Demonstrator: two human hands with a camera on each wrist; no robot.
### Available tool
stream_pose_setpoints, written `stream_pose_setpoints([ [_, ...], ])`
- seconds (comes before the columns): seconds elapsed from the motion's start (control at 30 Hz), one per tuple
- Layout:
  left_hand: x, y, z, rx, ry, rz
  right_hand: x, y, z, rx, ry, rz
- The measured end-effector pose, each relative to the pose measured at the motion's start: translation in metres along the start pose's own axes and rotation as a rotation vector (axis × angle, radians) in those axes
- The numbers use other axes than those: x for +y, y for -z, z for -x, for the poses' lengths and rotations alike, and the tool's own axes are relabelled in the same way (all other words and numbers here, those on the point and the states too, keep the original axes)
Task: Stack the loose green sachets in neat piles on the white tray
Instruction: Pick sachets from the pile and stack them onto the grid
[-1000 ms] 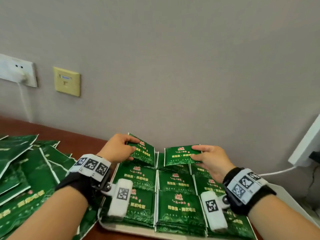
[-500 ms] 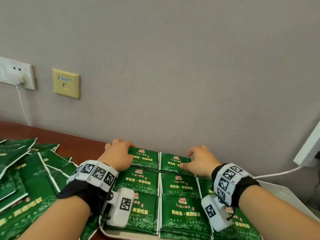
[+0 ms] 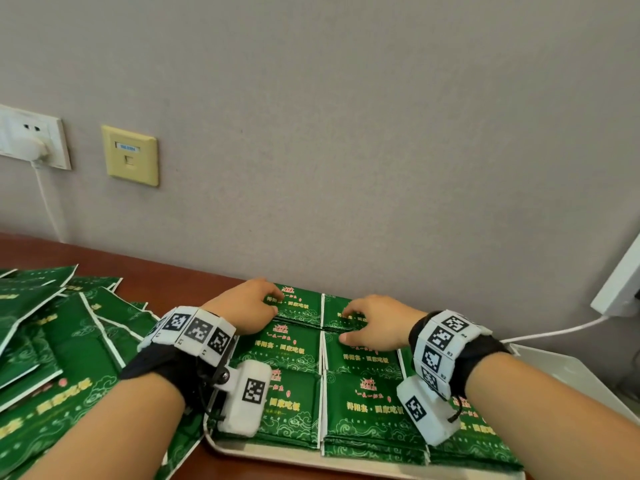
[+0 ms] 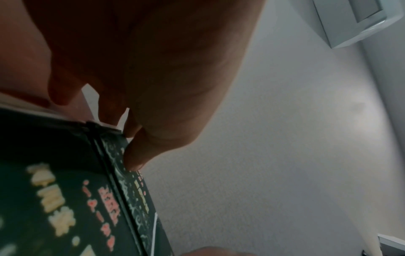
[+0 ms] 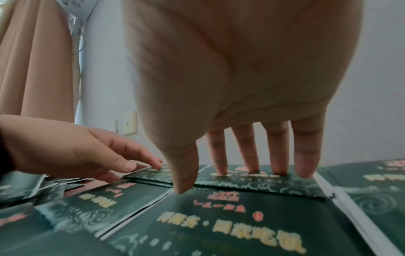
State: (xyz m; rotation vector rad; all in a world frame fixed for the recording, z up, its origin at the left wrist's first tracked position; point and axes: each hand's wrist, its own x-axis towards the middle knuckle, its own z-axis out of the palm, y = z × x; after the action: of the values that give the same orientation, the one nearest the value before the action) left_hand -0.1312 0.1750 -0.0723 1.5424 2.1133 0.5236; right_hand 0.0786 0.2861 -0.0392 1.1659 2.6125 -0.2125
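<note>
Green sachets lie in neat piles in rows on the white tray. My left hand rests with relaxed fingers on the top sachet of the far left pile. In the left wrist view a fingertip of that hand touches the sachet's edge. My right hand presses straight fingers down on the top sachet of the far middle pile, thumb at its near edge. A heap of loose sachets lies on the table left of the tray.
The grey wall stands right behind the tray. A white socket with a plug and a yellowish wall plate are at the left. A white cable runs to a white box at the right. Bare tray surface shows at the right.
A second ago each hand held one sachet tilted above the far row. Both sachets have come down flat onto the far piles, and the fingers have let go and rest on top.
</note>
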Motion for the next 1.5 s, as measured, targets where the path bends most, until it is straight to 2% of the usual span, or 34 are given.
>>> stream_pose_setpoints([
  [0.1, 0.001, 0.0, 0.002, -0.013, 0.002, -0.003, 0.002, -0.002, 0.002, 0.02, -0.011, -0.01],
  [0.23, 0.005, 0.008, 0.006, 0.038, 0.034, -0.055, 0.003, 0.001, 0.021, 0.184, 0.018, -0.109],
  [0.33, 0.023, 0.02, 0.02, 0.062, -0.032, -0.096, 0.002, 0.004, 0.047, 0.261, 0.053, -0.154],
  [0.47, 0.054, 0.032, 0.059, 0.027, -0.141, -0.124, -0.003, 0.002, 0.102, 0.264, 0.068, -0.253],
  [0.57, 0.072, 0.022, 0.093, -0.046, -0.204, -0.214, -0.007, -0.006, 0.143, 0.21, 0.078, -0.299],
  [0.63, 0.081, 0.004, 0.118, -0.14, -0.233, -0.285, -0.011, -0.019, 0.169, 0.084, 0.086, -0.342],
  [0.8, 0.083, -0.047, 0.175, -0.361, -0.204, -0.398, -0.023, -0.058, 0.21, -0.163, 0.098, -0.19],
  [0.9, 0.083, -0.065, 0.204, -0.476, -0.16, -0.427, -0.031, -0.083, 0.223, -0.166, 0.094, -0.11],
  [1.0, 0.08, -0.077, 0.222, -0.483, -0.128, -0.519, -0.036, -0.098, 0.226, -0.136, 0.012, -0.109],
  [1.07, 0.075, -0.082, 0.227, -0.457, -0.104, -0.527, -0.033, -0.103, 0.225, -0.177, -0.041, -0.223],
  [1.17, 0.069, -0.084, 0.23, -0.43, -0.066, -0.468, -0.02, -0.107, 0.222, -0.198, -0.015, -0.466],
  [1.33, 0.061, -0.088, 0.232, -0.436, -0.141, -0.392, 0.011, -0.123, 0.216, -0.227, -0.057, -0.938],
  [1.4, 0.055, -0.09, 0.232, -0.422, -0.162, -0.368, 0.019, -0.131, 0.215, -0.179, -0.045, -1.163],
  [1.5, 0.048, -0.091, 0.233, -0.404, -0.176, -0.259, 0.022, -0.135, 0.223, -0.011, -0.009, -1.458],
])
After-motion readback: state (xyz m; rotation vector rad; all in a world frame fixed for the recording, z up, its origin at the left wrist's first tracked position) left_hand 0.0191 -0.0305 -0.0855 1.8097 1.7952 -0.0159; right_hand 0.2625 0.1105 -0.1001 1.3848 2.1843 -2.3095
